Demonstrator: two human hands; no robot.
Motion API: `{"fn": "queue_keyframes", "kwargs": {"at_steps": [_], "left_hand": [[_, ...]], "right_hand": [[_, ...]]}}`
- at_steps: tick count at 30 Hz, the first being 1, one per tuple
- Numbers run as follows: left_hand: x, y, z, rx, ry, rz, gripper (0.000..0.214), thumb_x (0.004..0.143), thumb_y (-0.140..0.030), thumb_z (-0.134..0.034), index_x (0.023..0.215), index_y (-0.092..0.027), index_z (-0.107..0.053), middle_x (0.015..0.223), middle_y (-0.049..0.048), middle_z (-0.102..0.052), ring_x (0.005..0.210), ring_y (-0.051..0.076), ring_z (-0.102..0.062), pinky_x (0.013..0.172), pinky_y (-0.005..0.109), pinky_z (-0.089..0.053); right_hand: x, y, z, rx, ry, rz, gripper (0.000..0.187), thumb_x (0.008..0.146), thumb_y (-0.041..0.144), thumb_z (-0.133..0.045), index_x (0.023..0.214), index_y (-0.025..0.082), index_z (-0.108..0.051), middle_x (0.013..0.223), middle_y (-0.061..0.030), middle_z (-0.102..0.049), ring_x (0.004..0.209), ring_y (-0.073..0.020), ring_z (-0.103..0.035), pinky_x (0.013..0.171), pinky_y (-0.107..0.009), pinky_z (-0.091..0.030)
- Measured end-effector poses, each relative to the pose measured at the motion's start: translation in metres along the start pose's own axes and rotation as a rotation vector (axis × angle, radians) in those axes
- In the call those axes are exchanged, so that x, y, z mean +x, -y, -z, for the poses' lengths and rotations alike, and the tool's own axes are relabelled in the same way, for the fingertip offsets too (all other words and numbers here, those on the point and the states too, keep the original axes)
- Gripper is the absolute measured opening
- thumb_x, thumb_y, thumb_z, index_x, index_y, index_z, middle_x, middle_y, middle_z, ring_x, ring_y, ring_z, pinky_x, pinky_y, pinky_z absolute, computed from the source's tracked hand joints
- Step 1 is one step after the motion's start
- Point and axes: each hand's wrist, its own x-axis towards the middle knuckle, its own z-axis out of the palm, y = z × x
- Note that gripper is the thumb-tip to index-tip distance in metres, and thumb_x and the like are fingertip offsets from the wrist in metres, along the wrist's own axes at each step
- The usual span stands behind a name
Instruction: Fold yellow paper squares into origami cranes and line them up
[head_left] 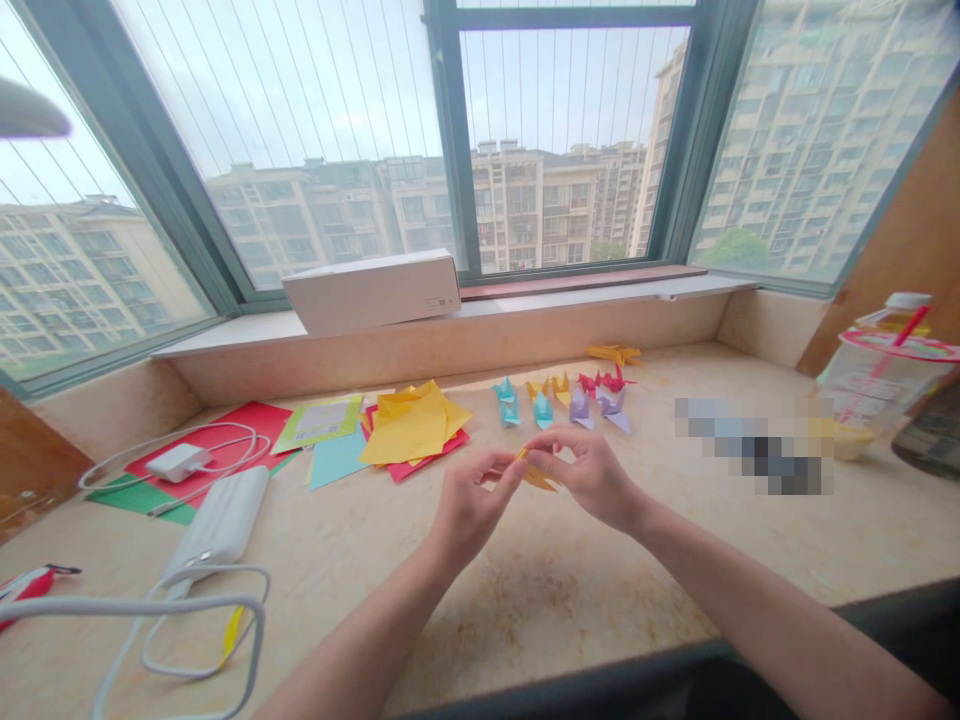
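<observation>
Counter (540, 645), mottled beige, nearest. Over it, centre: left hand (474, 500) pinching folded yellow paper (539, 480) with thumb and fingertips; right hand (591, 475) grasping its other side. Such small folds likely want steady left pinch, edges lined up first, then right fingertips pressing crease flat, gently, sparing thin points. Just beyond: small folded paper figures (542, 409), several colours. Left of them: yellow sheets (409, 428), stacked. Farther: white box (375, 292) on sill (555, 304); window (559, 100) behind.
</observation>
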Motion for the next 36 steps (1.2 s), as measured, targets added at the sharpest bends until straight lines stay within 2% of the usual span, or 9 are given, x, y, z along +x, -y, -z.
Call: {"fn": "queue_keyframes", "kwargs": {"at_steps": [4, 8, 11, 13, 15, 19, 26, 31, 36], "left_hand": [[0.001, 0.0, 0.0, -0.081, -0.01, 0.056, 0.023, 0.086, -0.035, -0.064, 0.077, -0.014, -0.069, 0.069, 0.0042, -0.07, 0.066, 0.015, -0.065, 0.063, 0.023, -0.051], [0.004, 0.002, 0.002, -0.136, -0.129, 0.045, 0.026, 0.088, -0.037, -0.063, 0.075, -0.014, -0.065, 0.066, 0.0025, -0.067, 0.064, 0.014, -0.063, 0.062, 0.022, -0.05], [0.005, 0.005, 0.003, -0.167, -0.154, 0.052, 0.027, 0.088, -0.039, -0.062, 0.079, -0.013, -0.064, 0.068, 0.0032, -0.067, 0.064, 0.014, -0.063, 0.063, 0.023, -0.05], [0.005, 0.006, 0.003, -0.198, -0.133, 0.06, 0.028, 0.089, -0.039, -0.061, 0.086, -0.012, -0.066, 0.069, 0.0034, -0.067, 0.065, 0.015, -0.064, 0.064, 0.025, -0.051], [0.004, 0.004, 0.002, -0.24, -0.114, 0.052, 0.029, 0.09, -0.039, -0.06, 0.102, -0.013, -0.065, 0.072, 0.0022, -0.066, 0.067, 0.015, -0.066, 0.066, 0.026, -0.053], [0.0, 0.0, -0.001, -0.291, -0.061, 0.011, 0.042, 0.089, -0.034, -0.063, 0.127, -0.019, -0.056, 0.082, 0.0002, -0.063, 0.071, 0.015, -0.069, 0.071, 0.028, -0.055], [0.0, 0.007, -0.003, -0.195, 0.024, -0.007, 0.033, 0.089, -0.033, -0.061, 0.118, -0.017, -0.062, 0.08, 0.0025, -0.067, 0.072, 0.016, -0.07, 0.071, 0.029, -0.056], [0.001, 0.013, -0.005, -0.161, 0.033, 0.008, 0.04, 0.083, -0.029, -0.069, 0.12, -0.017, -0.059, 0.089, 0.0056, -0.071, 0.077, 0.017, -0.071, 0.075, 0.031, -0.056], [0.002, 0.01, -0.003, -0.193, 0.005, 0.032, 0.033, 0.085, -0.031, -0.066, 0.113, -0.016, -0.061, 0.08, 0.0029, -0.07, 0.069, 0.016, -0.069, 0.069, 0.029, -0.055]], "right_hand": [[0.0, -0.001, -0.002, 0.037, 0.037, -0.057, 0.019, 0.087, 0.037, -0.065, 0.092, 0.02, -0.074, 0.082, -0.0036, -0.073, 0.076, -0.0183, -0.063, 0.073, -0.032, -0.048], [0.0, 0.0, -0.003, 0.137, 0.071, -0.077, 0.03, 0.086, 0.036, -0.068, 0.112, 0.021, -0.068, 0.092, -0.0049, -0.074, 0.083, -0.0189, -0.066, 0.077, -0.033, -0.05], [0.0, 0.002, -0.003, 0.135, 0.059, -0.05, 0.028, 0.086, 0.034, -0.067, 0.11, 0.021, -0.068, 0.09, -0.0047, -0.074, 0.083, -0.0189, -0.066, 0.077, -0.033, -0.05], [0.0, 0.001, -0.004, 0.094, 0.031, -0.029, 0.023, 0.086, 0.034, -0.066, 0.105, 0.021, -0.069, 0.09, -0.0048, -0.074, 0.082, -0.0188, -0.066, 0.075, -0.033, -0.05], [0.0, -0.001, -0.003, 0.063, -0.002, -0.019, 0.021, 0.086, 0.034, -0.065, 0.102, 0.021, -0.069, 0.091, -0.0052, -0.074, 0.081, -0.019, -0.066, 0.074, -0.033, -0.051], [0.002, -0.006, -0.001, 0.039, -0.029, -0.015, 0.02, 0.088, 0.033, -0.063, 0.103, 0.02, -0.068, 0.095, -0.0066, -0.073, 0.082, -0.02, -0.066, 0.075, -0.035, -0.052], [0.003, -0.005, 0.002, -0.013, -0.049, 0.137, 0.009, 0.088, 0.026, -0.062, 0.094, 0.021, -0.067, 0.101, -0.0066, -0.07, 0.099, -0.0223, -0.064, 0.091, -0.039, -0.048], [0.003, -0.003, 0.003, -0.024, -0.049, 0.074, 0.008, 0.088, 0.024, -0.061, 0.093, 0.02, -0.066, 0.094, -0.0052, -0.069, 0.089, -0.0206, -0.064, 0.084, -0.036, -0.049], [0.001, -0.002, 0.004, 0.005, 0.01, 0.067, 0.013, 0.088, 0.028, -0.063, 0.098, 0.02, -0.065, 0.097, -0.0058, -0.068, 0.092, -0.0206, -0.064, 0.084, -0.036, -0.05]]}}
